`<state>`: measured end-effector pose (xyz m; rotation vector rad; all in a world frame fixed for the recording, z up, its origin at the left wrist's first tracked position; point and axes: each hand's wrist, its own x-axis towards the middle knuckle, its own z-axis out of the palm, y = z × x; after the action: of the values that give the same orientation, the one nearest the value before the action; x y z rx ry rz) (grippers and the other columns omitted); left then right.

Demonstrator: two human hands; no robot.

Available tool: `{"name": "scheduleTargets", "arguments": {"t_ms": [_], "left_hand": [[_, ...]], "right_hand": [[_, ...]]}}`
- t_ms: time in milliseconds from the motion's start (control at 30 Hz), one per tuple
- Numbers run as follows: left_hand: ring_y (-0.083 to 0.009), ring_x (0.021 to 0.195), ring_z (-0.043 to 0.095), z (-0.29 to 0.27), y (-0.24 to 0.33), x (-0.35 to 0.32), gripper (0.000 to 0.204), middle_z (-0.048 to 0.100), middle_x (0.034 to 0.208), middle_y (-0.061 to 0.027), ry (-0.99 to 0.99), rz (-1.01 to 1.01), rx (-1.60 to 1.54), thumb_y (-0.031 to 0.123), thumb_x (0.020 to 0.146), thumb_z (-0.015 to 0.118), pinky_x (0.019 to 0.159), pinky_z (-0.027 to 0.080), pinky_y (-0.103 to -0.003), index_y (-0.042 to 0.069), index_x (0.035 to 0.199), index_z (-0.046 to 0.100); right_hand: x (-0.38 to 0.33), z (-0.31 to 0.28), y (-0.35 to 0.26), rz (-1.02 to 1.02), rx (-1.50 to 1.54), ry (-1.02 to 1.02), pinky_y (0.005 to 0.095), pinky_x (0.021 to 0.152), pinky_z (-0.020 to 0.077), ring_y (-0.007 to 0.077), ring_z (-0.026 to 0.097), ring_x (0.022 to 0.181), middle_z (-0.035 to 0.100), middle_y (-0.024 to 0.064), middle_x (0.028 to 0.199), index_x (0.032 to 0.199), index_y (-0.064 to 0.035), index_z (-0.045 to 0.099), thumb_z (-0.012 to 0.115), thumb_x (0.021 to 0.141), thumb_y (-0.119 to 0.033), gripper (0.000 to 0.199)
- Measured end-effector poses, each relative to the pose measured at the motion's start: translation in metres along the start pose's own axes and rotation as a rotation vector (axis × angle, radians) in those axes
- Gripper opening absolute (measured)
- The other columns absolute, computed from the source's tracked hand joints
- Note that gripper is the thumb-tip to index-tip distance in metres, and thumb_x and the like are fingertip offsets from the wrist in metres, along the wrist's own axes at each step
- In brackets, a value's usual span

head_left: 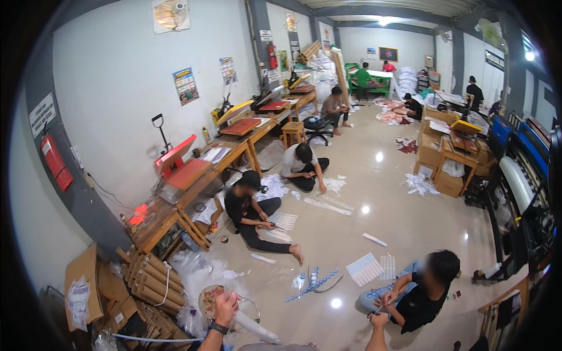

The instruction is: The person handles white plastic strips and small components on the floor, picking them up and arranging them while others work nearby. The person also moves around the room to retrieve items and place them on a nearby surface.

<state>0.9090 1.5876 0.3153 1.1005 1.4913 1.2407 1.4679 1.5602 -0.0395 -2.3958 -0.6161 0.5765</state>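
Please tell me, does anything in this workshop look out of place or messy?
Yes. White paper sheets lie loose on the shiny floor by the wooden desk, and cardboard tubes are piled unevenly beside clear plastic wrap. The left hand touches a round printed disc; the right hand seems empty.

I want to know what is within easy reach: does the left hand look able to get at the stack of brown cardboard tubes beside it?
Probably yes. The left hand, on a white roll, sits just right of the cardboard tubes; only crumpled clear plastic lies between, which looks easy to reach over.
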Motion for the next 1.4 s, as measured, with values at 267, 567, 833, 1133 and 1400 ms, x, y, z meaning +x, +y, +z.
{"name": "scheduleTargets", "arguments": {"t_ms": [267, 567, 833, 1133, 1400], "left_hand": [[-0.0092, 0.043, 0.042, -0.016, 0.003, 0.021, 0.037, 0.043, 0.053, 0.0021, 0.055, 0.024, -0.264, 0.029, 0.105, 0.052, 0.045, 0.04, -0.025, 0.0, 0.082, 0.061], [-0.0108, 0.041, 0.036, 0.015, 0.026, 0.032, 0.035, 0.037, 0.053, 0.003, 0.191, -0.016, -0.566, 0.033, 0.105, 0.052, 0.054, 0.045, -0.032, 0.006, 0.083, 0.054], [-0.0092, 0.047, 0.049, 0.072, -0.006, 0.025, 0.031, 0.05, 0.06, -0.0005, 0.041, -0.07, -0.422, 0.03, 0.103, 0.055, 0.042, 0.038, -0.023, 0.005, 0.084, 0.058], [-0.0047, 0.059, 0.045, 0.101, -0.016, 0.036, 0.029, 0.045, 0.066, 0.0049, -0.484, -0.185, -0.53, 0.028, 0.106, 0.05, 0.053, 0.039, -0.022, 0.005, 0.091, 0.057], [-0.0199, 0.071, 0.057, 0.013, -0.014, 0.082, 0.024, 0.055, 0.077, -0.0041, -0.437, 0.2, -0.191, 0.021, 0.103, 0.051, 0.069, 0.048, -0.034, 0.001, 0.089, 0.055]], "right_hand": [[0.033, 0.011, -0.033, -0.248, 0.214, 0.094, 0.0401, 0.087, 0.0538, 0.031, 0.07, 0.095, 0.071, 0.0214, 0.102, 0.108, 0.0068, 0.065, 0.082, 0.072, -0.019, 0.048], [-0.262, -0.068, -0.251, -1.037, -0.017, -1.104, 0.0445, 0.095, 0.0516, 0.0388, 0.065, 0.113, 0.067, 0.0233, 0.12, 0.134, 0.0003, 0.055, 0.08, 0.077, -0.054, 0.083], [-0.295, -0.018, -0.247, -1.062, -0.079, -0.905, 0.043, 0.073, 0.0552, 0.0372, 0.069, 0.082, 0.071, 0.0224, 0.088, 0.106, -0.0029, 0.068, 0.075, 0.081, -0.034, 0.041], [-0.332, -0.008, -0.302, -0.888, 0.218, -0.784, 0.0445, 0.07, 0.0554, 0.042, 0.07, 0.081, 0.069, 0.0237, 0.083, 0.099, 0.001, 0.061, 0.08, 0.074, -0.022, 0.038], [-0.369, 0.014, -0.354, -0.859, 0.602, -0.986, 0.0414, 0.098, 0.0452, 0.0286, 0.054, 0.121, 0.05, 0.0209, 0.139, 0.134, 0.0027, 0.048, 0.078, 0.082, -0.048, 0.079]]}}
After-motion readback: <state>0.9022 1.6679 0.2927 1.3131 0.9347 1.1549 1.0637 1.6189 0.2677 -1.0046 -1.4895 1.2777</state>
